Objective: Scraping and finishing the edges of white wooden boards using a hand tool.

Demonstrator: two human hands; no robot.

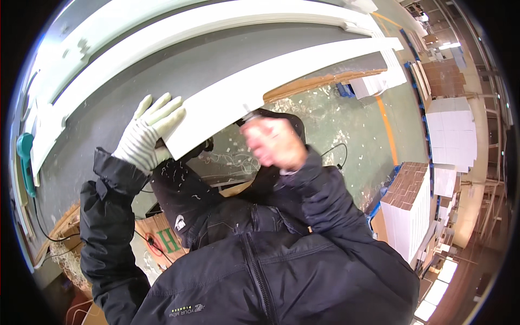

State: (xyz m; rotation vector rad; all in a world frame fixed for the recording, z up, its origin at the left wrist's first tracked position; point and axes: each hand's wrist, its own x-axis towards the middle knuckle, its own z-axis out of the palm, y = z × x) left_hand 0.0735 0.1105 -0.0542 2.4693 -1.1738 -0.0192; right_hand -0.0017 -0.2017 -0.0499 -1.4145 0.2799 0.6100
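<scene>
A long white board (216, 105) lies across the grey tabletop, its near end angled toward me. At that end rests my left hand (149, 127), in a white glove with a striped cuff. Its fingers are stretched out and touch the board's corner and far edge. My right hand (275, 142), bare and smeared by motion, is closed around a small tool (250, 112) whose blurred metallic tip meets the board's near edge. The tool's handle is hidden in the fist, so its exact kind cannot be made out.
Another long white piece (179, 30) lies farther back on the table (108, 116). A teal corded tool (25, 154) is at the left. White scraps litter the green floor (325, 127). Stacks of white panels (403, 216) stand right; a marked box (160, 238) sits below.
</scene>
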